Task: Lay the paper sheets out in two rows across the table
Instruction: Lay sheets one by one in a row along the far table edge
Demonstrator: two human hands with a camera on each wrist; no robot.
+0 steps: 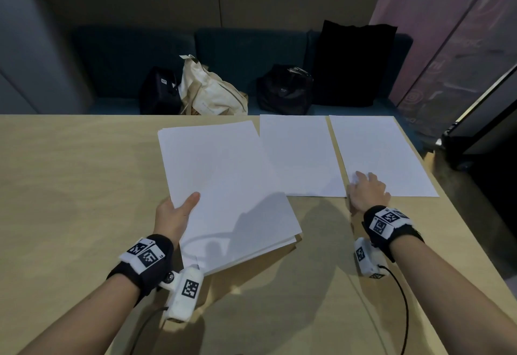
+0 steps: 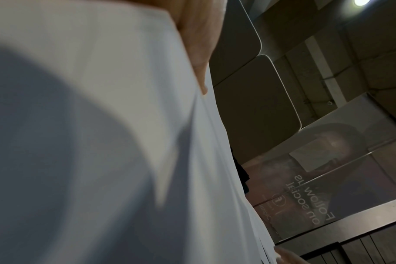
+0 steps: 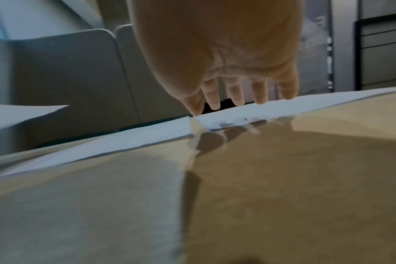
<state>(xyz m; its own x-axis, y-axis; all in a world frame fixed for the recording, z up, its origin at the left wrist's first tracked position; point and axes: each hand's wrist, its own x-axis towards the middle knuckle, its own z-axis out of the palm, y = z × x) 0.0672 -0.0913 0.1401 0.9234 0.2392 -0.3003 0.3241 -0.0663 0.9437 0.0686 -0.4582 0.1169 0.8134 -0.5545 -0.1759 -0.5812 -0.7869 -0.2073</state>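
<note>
The tabletop (image 1: 70, 186) is pale wood, and the biggest thing on it is the stack of paper sheets (image 1: 223, 186), tilted up off the middle with the left hand (image 1: 174, 212) gripping its near-left edge, thumb on top. Two single sheets lie flat along the far edge toward the right corner: the middle sheet (image 1: 299, 153) and the corner sheet (image 1: 383, 153). The right hand (image 1: 366, 189) rests with fingers spread flat on the corner sheet's near-left corner. Paper's light, floppy and slippery, so I'd pinch one corner and peel.
</note>
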